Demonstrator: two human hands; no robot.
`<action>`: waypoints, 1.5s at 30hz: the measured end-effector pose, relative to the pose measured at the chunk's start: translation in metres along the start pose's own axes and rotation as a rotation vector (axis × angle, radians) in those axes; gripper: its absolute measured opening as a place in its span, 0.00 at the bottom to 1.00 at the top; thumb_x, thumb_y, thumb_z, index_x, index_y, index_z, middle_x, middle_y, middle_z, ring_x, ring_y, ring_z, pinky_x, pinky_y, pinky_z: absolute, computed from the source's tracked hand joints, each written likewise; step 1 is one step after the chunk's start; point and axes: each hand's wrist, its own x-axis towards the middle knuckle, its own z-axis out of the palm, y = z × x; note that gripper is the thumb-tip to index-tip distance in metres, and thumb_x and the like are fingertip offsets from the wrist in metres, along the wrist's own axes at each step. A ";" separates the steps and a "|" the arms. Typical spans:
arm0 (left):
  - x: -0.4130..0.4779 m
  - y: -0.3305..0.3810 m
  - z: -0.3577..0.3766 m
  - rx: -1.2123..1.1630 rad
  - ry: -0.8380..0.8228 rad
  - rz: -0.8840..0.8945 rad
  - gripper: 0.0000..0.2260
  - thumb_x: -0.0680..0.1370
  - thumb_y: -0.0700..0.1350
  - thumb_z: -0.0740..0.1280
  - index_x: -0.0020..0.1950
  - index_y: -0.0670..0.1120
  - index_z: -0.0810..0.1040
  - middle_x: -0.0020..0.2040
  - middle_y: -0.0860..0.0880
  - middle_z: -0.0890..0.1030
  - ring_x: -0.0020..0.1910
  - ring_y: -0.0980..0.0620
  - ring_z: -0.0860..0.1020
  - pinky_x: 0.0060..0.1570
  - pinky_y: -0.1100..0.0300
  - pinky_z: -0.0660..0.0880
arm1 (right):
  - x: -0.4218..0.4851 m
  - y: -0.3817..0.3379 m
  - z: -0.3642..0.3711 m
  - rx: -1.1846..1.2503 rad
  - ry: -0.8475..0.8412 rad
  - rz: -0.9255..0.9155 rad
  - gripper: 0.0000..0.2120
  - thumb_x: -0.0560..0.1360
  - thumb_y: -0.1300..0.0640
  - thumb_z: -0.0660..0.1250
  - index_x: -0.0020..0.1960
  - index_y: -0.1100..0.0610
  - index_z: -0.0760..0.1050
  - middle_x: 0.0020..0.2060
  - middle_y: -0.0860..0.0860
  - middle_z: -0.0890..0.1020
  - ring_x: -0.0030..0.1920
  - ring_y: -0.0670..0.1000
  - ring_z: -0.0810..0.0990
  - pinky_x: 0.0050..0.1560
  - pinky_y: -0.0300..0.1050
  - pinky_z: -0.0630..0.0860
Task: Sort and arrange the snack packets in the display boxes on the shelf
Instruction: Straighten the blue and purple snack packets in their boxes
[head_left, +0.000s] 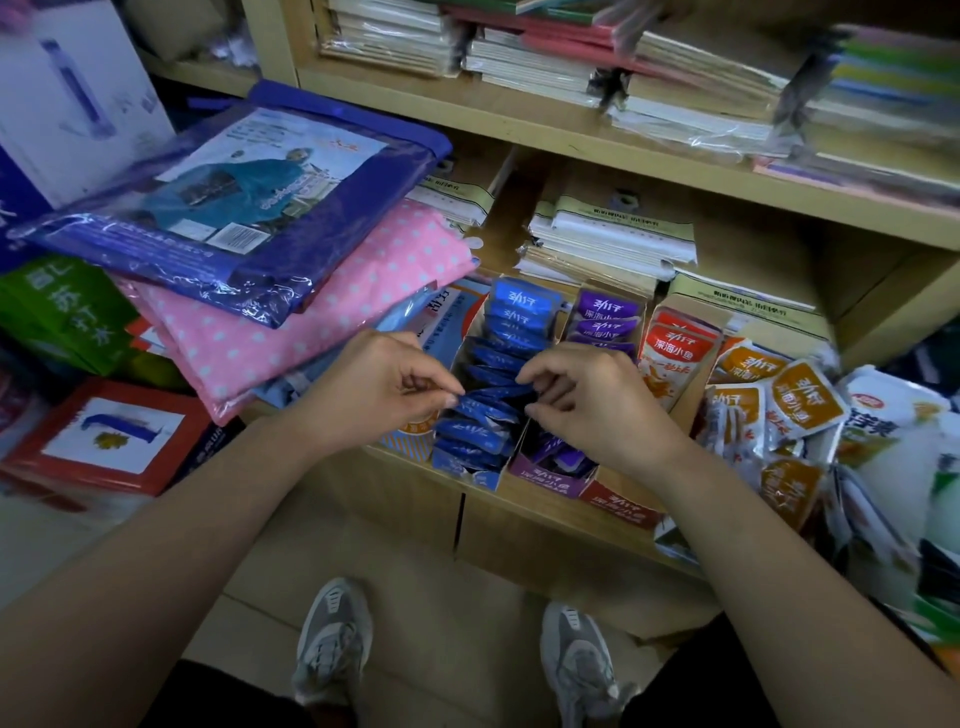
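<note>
A wooden shelf (524, 499) carries a row of display boxes. Over the blue box (485, 415), the left hand (374, 387) and right hand (587, 400) each pinch one end of a blue packet (491, 395) — its long axis runs left to right, tilted slightly up toward the right — above other blue packets standing in the box.

Blue packets (491, 395) fill a blue box (470, 467), purple packets (605, 319) a purple box (550, 475), and red-and-white ones (675, 358) stand beside them. Orange-and-white packets (802, 400) lie loose further right. A pink bag with white polka dots (311, 317) sits under a deep blue plastic pouch (234, 208). The shelf (545, 135) is pale wood, and the shoes (332, 639) are grey.
</note>
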 end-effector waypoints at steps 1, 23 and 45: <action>-0.001 0.000 0.000 -0.009 -0.001 0.003 0.07 0.70 0.42 0.79 0.47 0.49 0.88 0.36 0.53 0.82 0.35 0.55 0.80 0.38 0.59 0.79 | 0.000 0.000 0.003 -0.044 0.041 -0.029 0.09 0.73 0.62 0.76 0.52 0.55 0.83 0.44 0.46 0.81 0.44 0.43 0.81 0.46 0.38 0.81; -0.006 0.001 -0.010 -0.054 -0.148 0.046 0.05 0.70 0.38 0.80 0.44 0.44 0.88 0.43 0.53 0.86 0.39 0.60 0.83 0.42 0.60 0.81 | -0.005 0.000 0.008 -0.088 0.020 -0.052 0.11 0.73 0.61 0.76 0.55 0.59 0.84 0.47 0.50 0.84 0.45 0.46 0.82 0.50 0.42 0.82; -0.018 0.005 -0.011 -0.210 -0.144 -0.230 0.09 0.70 0.48 0.79 0.48 0.49 0.87 0.44 0.53 0.86 0.42 0.56 0.84 0.42 0.63 0.79 | -0.009 -0.008 0.011 -0.057 0.002 0.015 0.22 0.71 0.53 0.78 0.62 0.53 0.78 0.51 0.45 0.79 0.46 0.45 0.80 0.45 0.41 0.82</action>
